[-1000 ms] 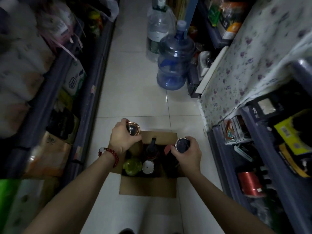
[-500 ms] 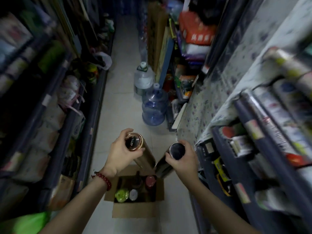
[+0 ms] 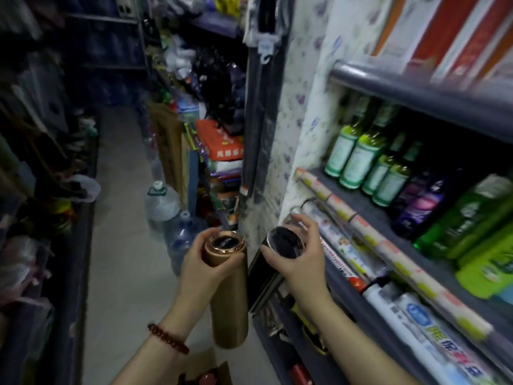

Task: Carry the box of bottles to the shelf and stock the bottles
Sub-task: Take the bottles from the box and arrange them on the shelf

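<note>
Left hand [image 3: 200,269] gripping gold bottle [image 3: 228,290], right hand [image 3: 301,261] gripping black bottle [image 3: 270,269], both just beside the shelf [image 3: 394,232], box [image 3: 211,370] below

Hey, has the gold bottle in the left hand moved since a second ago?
Yes. The left hand has lifted the gold bottle up out of the cardboard box on the floor; it now hangs clear above the box.

I'm in a dim, narrow shop aisle w/ pale tiled floor [image 3: 122,245] ahead of the hands. Floral wall covering [image 3: 308,107] just beyond them. Dark racks [image 3: 41,134] off to the left, grey shelving [image 3: 416,90] to the right.
</note>
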Motion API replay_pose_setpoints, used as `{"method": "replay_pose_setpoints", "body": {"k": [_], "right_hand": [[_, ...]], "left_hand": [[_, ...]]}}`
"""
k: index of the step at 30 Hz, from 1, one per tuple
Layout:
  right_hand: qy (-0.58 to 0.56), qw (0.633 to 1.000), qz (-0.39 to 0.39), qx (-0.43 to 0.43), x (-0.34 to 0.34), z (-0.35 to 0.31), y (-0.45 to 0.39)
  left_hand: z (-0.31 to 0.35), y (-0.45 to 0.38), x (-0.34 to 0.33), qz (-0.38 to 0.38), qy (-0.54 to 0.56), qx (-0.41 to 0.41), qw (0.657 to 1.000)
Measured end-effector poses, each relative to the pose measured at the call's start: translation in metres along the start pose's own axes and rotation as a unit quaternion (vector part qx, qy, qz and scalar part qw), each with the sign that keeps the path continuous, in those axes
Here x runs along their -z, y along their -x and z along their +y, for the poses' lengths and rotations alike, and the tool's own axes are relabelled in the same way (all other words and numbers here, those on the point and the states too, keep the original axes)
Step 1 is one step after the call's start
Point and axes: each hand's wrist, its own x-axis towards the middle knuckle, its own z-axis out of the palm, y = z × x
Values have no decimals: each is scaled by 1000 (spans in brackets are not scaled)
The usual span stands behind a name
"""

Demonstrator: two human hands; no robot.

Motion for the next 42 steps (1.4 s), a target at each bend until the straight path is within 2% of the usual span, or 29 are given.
{"method": "replay_pose_setpoints", "body": {"k": [8,12,18,24,31,42], "right_hand": [[-3,991,135,10,33,-48,-16],[23,983,181,10,56,-71,-16],[58,961,257,80,102,-125,-19],[87,942,286,155,152,-192,-27],[100,925,304,207,199,-238,-31],[8,896,344,279,250,-294,-26]], "left_hand": [[59,-36,-38,-156,51,-43,985],[94,-48,-62,-202,52,-93,974],[156,-49,-99,-250,91,-163,950],[230,-45,-136,-251,134,-230,931],[295,-26,-161,-225,134,-299,918],[377,10,-175,-201,96,-438,871]]}}
